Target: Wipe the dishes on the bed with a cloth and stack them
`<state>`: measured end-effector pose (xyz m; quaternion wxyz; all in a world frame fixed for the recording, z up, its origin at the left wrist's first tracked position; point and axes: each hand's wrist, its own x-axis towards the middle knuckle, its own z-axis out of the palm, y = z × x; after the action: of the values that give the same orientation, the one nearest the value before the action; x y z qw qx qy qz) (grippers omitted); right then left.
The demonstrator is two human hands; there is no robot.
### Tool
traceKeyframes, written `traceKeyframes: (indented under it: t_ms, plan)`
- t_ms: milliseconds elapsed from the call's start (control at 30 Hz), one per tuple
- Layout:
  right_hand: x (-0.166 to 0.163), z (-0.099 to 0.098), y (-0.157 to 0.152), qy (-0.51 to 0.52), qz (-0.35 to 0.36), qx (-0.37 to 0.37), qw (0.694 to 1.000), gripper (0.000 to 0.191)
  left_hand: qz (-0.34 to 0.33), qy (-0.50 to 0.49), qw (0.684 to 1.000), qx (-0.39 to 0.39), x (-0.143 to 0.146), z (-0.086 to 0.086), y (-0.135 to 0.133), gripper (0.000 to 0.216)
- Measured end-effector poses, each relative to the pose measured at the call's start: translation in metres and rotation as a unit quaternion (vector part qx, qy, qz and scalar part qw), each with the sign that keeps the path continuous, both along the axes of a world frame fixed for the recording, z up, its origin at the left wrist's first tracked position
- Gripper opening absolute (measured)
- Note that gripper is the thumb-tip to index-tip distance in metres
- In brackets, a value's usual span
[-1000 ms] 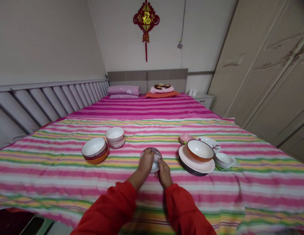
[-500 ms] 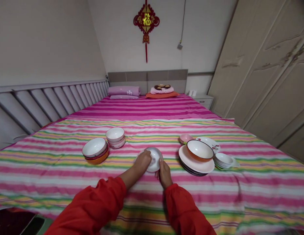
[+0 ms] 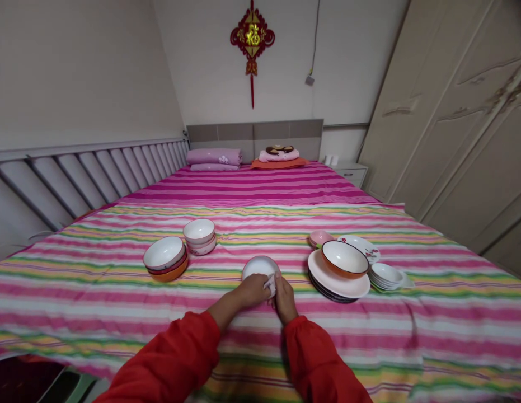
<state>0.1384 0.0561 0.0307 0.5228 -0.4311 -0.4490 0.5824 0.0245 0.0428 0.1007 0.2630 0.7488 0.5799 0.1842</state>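
A small white bowl (image 3: 258, 266) rests upright on the striped bedsheet (image 3: 260, 330) in front of me. My left hand (image 3: 252, 291) touches its near side and pinches a small white cloth (image 3: 271, 286) against it. My right hand (image 3: 284, 298) grips the bowl's near right edge beside that cloth. Both arms wear red sleeves.
Left of the bowl sit a stack of orange and red bowls (image 3: 165, 258) and a stack of white bowls (image 3: 200, 235). To the right are plates with an orange bowl on top (image 3: 343, 259), small white dishes (image 3: 386, 275), a pink dish (image 3: 319, 238) and a flowered plate (image 3: 361, 246). Wardrobe at right.
The bowl has gone from tilted toward me in both hands to sitting upright on the sheet. My left hand slid from its top rim down to its near side.
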Motion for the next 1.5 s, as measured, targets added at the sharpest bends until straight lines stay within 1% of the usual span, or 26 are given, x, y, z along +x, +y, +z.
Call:
traceKeyframes:
  t_ms: [100,133,167,200,233,267,300,333,367,400,467,500,567,600,667,767,833,900,967,1033,1100,1200,1267,1400,1433,1500]
  plan:
    - [0.001,0.003,0.0,0.012,-0.018,0.031,0.999,0.056,-0.023,-0.053,0.998,-0.015,-0.019,0.014,-0.007,0.014]
    - [0.002,0.004,0.0,0.016,-0.021,0.031,0.999,0.056,-0.008,-0.093,0.996,-0.007,-0.025,0.019,-0.007,0.017]
    - [0.002,0.005,0.0,0.018,-0.016,0.024,0.999,0.057,0.027,-0.15,0.988,0.015,-0.032,0.024,-0.005,0.021]
    - [0.003,0.004,0.0,0.019,-0.007,0.011,1.0,0.058,0.084,-0.221,0.97,0.049,-0.039,0.029,-0.002,0.024]
    - [0.003,0.004,0.0,0.022,0.002,-0.003,1.0,0.059,0.15,-0.298,0.939,0.086,-0.046,0.033,0.002,0.027]
    - [0.003,0.003,0.0,0.029,0.01,-0.014,0.999,0.06,0.213,-0.368,0.897,0.117,-0.051,0.036,0.007,0.028]
    - [0.004,0.002,0.0,0.038,0.017,-0.022,0.999,0.059,0.259,-0.42,0.859,0.135,-0.055,0.038,0.011,0.029]
    - [0.004,0.001,0.0,0.049,0.022,-0.026,0.998,0.059,0.28,-0.449,0.837,0.137,-0.057,0.038,0.016,0.028]
    - [0.004,0.0,0.0,0.06,0.028,-0.03,0.997,0.058,0.282,-0.466,0.829,0.124,-0.056,0.037,0.019,0.027]
    - [0.004,-0.001,0.0,0.07,0.036,-0.035,0.996,0.057,0.271,-0.473,0.832,0.102,-0.053,0.034,0.022,0.027]
    - [0.004,-0.001,0.002,0.093,0.051,-0.04,0.993,0.056,0.225,-0.485,0.844,0.034,-0.041,0.027,0.025,0.032]
    - [0.004,-0.001,0.002,0.108,0.055,-0.04,0.992,0.056,0.202,-0.496,0.845,-0.002,-0.034,0.022,0.026,0.036]
    - [0.005,0.0,0.004,0.131,0.054,-0.043,0.989,0.058,0.165,-0.519,0.837,-0.061,-0.019,0.012,0.027,0.046]
    - [0.006,0.0,0.004,0.136,0.051,-0.045,0.988,0.059,0.158,-0.532,0.828,-0.079,-0.013,0.006,0.026,0.05]
    - [0.007,0.0,0.005,0.133,0.043,-0.052,0.989,0.059,0.17,-0.556,0.809,-0.088,-0.004,-0.006,0.024,0.058]
    - [0.007,-0.001,0.005,0.126,0.027,-0.053,0.99,0.057,0.211,-0.588,0.776,-0.093,0.002,-0.029,0.013,0.063]
    - [0.007,-0.001,0.005,0.126,0.017,-0.059,0.99,0.054,0.231,-0.593,0.766,-0.092,0.002,-0.043,0.003,0.065]
    - [0.007,-0.001,0.004,0.126,0.013,-0.073,0.989,0.051,0.228,-0.597,0.766,-0.074,0.001,-0.054,-0.008,0.068]
    - [0.007,0.0,0.004,0.13,0.012,-0.082,0.988,0.049,0.214,-0.596,0.772,-0.049,-0.004,-0.058,-0.017,0.067]
    - [0.008,0.001,0.003,0.135,0.019,-0.077,0.988,0.048,0.222,-0.577,0.784,-0.048,-0.011,-0.055,-0.022,0.066]
    - [0.009,0.001,0.003,0.125,0.033,-0.069,0.989,0.047,0.239,-0.557,0.793,-0.064,-0.015,-0.048,-0.022,0.067]
    - [0.01,0.001,0.004,0.112,0.044,-0.073,0.99,0.044,0.226,-0.554,0.798,-0.066,-0.012,-0.037,-0.016,0.07]
    - [0.01,0.001,0.004,0.121,0.035,-0.081,0.989,0.043,0.206,-0.531,0.821,-0.041,-0.006,-0.032,-0.013,0.069]
    - [0.01,0.0,0.005,0.142,0.017,-0.087,0.986,0.043,0.187,-0.403,0.896,0.026,-0.003,-0.031,-0.017,0.061]
    - [0.01,0.0,0.005,0.143,0.017,-0.085,0.986,0.043,0.187,-0.38,0.905,0.03,-0.005,-0.032,-0.02,0.06]
    - [0.01,-0.001,0.006,0.14,0.019,-0.084,0.986,0.043,0.195,-0.367,0.909,0.018,-0.01,-0.033,-0.03,0.058]
